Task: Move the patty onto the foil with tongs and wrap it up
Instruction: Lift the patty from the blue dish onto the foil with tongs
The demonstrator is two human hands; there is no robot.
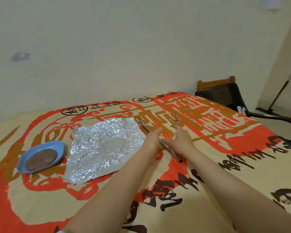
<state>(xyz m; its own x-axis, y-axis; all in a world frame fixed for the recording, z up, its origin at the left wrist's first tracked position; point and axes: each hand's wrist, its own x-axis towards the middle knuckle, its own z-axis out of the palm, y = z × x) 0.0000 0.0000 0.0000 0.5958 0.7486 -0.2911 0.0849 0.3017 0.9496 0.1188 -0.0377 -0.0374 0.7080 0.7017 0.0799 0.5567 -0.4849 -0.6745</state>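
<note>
A round brown patty (41, 159) lies on a small blue plate (58, 146) at the left of the table. To its right a crinkled sheet of foil (104, 147) is spread flat with nothing on it. Metal tongs (170, 153) lie on the cloth just right of the foil, arms spread wide and pointing away from me. My left hand (152, 140) rests flat, fingers stretched over the tongs' left arm at the foil's right edge. Between the two arms sits my right hand (181, 140), thumb against the near arm and fingertips on the far arm.
A cloth with red, brown and black print (208, 157) covers the table, which stands against a pale wall. A dark chair (225, 95) is at the far right corner, and a mop (275, 98) leans on the floor beyond it.
</note>
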